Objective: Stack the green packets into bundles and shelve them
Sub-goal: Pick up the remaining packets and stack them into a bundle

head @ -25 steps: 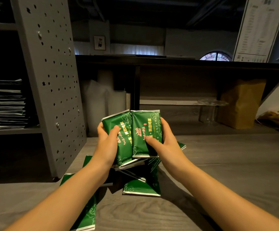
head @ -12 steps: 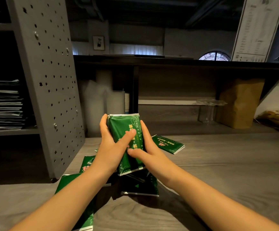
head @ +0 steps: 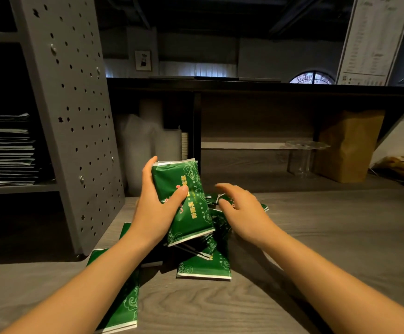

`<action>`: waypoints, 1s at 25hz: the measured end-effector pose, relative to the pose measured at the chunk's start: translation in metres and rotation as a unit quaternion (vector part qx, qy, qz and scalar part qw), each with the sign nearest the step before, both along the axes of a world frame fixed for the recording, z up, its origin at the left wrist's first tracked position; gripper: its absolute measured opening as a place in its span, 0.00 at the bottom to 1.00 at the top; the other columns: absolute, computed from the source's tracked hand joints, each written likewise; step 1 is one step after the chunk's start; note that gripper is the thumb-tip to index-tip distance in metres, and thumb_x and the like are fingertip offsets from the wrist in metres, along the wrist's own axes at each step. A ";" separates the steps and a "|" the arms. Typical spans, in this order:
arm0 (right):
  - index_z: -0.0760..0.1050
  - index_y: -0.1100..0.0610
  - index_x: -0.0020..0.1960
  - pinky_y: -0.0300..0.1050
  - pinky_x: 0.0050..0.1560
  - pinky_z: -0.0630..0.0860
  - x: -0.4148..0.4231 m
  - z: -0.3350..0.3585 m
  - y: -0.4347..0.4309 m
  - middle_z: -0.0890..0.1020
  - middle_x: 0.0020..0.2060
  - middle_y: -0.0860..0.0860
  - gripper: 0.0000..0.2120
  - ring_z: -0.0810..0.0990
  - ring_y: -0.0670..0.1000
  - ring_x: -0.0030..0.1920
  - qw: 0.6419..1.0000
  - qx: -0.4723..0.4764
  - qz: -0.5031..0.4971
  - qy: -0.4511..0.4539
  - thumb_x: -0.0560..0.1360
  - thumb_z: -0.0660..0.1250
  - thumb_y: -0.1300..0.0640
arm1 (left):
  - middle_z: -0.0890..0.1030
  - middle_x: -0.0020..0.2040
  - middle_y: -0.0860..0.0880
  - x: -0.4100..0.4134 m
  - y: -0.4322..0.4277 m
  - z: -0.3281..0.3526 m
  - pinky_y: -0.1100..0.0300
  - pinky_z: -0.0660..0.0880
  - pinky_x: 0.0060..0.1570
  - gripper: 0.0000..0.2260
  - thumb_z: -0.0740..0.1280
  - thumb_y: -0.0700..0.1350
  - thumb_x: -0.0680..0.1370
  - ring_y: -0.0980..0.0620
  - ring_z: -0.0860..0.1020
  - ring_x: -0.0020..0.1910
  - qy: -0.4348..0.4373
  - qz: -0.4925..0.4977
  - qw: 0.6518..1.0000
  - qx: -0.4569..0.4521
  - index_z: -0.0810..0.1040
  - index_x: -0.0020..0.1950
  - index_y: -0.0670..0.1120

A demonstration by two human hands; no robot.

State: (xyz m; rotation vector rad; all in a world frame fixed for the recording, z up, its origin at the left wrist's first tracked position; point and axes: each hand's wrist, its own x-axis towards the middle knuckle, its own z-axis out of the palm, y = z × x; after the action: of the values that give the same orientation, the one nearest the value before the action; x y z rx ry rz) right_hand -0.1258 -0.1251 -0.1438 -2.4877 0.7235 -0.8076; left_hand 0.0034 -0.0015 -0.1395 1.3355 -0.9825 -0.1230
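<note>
CHANGE: right hand (head: 242, 213) releases stacked bundle of glossy green foil packets (head: 186, 203); fingers (head: 222, 188) spread, empty | HOLD: left hand (head: 156, 210) alone grips bundle above loose green packets (head: 203, 268), centre of grey wood-grain surface (head: 316, 237) | STATUS: bundling likely continues; nothing shelved.

The right hand (head: 240, 210) is smeared by motion blur, and whether its fingers touch the green packet (head: 264, 207), mostly hidden beneath it, is unclear. The left hand (head: 156, 208) covers the lower left of the held bundle (head: 193, 220), so its packet count cannot be told. The left forearm hides much of the near packet (head: 125, 307). The wall chart (head: 374, 37) is cut off at the top edge, its print too small to read.
</note>
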 end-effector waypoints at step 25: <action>0.69 0.53 0.48 0.46 0.51 0.73 0.000 -0.013 -0.023 0.78 0.45 0.49 0.12 0.76 0.51 0.50 0.992 0.102 -0.070 0.001 0.72 0.72 0.54 | 0.74 0.50 0.57 -0.003 0.004 0.007 0.72 0.74 0.34 0.24 0.66 0.39 0.77 0.60 0.76 0.47 0.101 0.001 0.994 -0.041 0.59 0.65 0.56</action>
State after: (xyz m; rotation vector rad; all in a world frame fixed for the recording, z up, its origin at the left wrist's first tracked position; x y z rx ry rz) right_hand -0.1256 -0.1485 -0.1571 -2.2765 0.9397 -0.7389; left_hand 0.0002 0.0030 -0.1326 1.2220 -0.8071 -0.2105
